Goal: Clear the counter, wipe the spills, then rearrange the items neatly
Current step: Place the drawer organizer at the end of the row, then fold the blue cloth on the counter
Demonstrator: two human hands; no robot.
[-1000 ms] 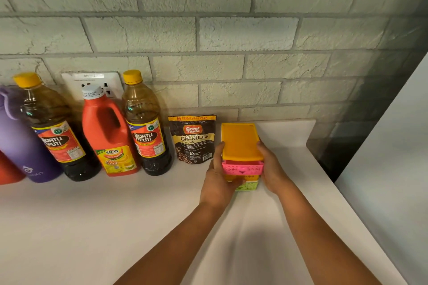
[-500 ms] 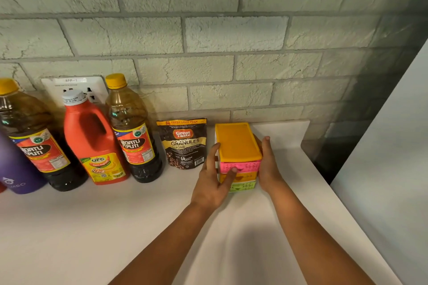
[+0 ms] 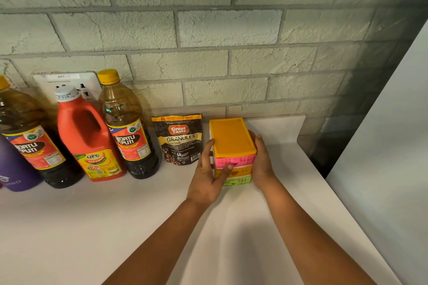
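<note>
mini drawer organizer (image 3: 232, 137): orange lid, pink, orange, green tiers, upright on table (image 3: 92, 227). left hand (image 3: 206, 180) and right hand (image 3: 261, 159) clasp its sides. coffee pouch (image 3: 179, 139) just beside left hand.

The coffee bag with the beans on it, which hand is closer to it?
Left. The left hand grips the drawer box on the side next to the coffee bag; the right hand holds the box's far side.
</note>
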